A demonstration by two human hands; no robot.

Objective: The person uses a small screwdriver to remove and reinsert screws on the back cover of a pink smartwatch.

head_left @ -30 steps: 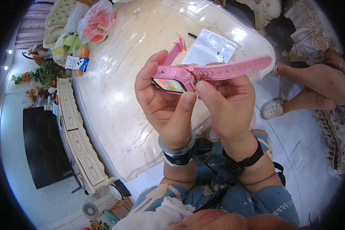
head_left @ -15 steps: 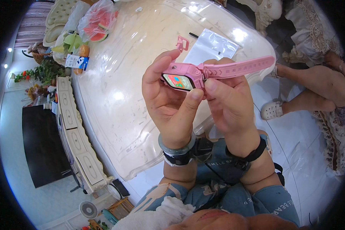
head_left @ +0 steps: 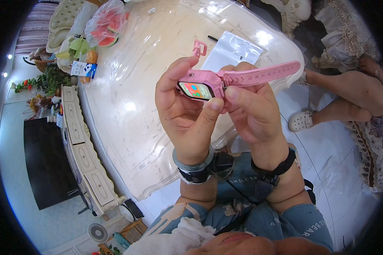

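Observation:
A pink smartwatch (head_left: 196, 90) with a lit, colourful screen is held up over the table. My left hand (head_left: 185, 110) grips the watch body, thumb at the lower edge and fingers behind. In my right hand (head_left: 253, 104), thumb and fingers pinch the pink strap (head_left: 264, 75) close to where it meets the watch body. That strap's holed end sticks out to the right. The pink buckle end (head_left: 199, 48) of the other strap rises beyond my left fingertips. Behind the watch, a clear plastic bag (head_left: 234, 51) lies flat on the table, with a small black stick (head_left: 212, 38) beside it.
The pale glossy table (head_left: 127, 114) fills the middle. Cut watermelon in a plastic bag (head_left: 106, 29), fruit and a blue-white packet (head_left: 84, 69) sit at its far left. Another person's legs (head_left: 344, 91) are at the right. A cabinet (head_left: 87, 157) and dark television (head_left: 49, 163) stand left.
Both hands and the watch have shifted very slightly left. The grip on the watch and strap looks the same.

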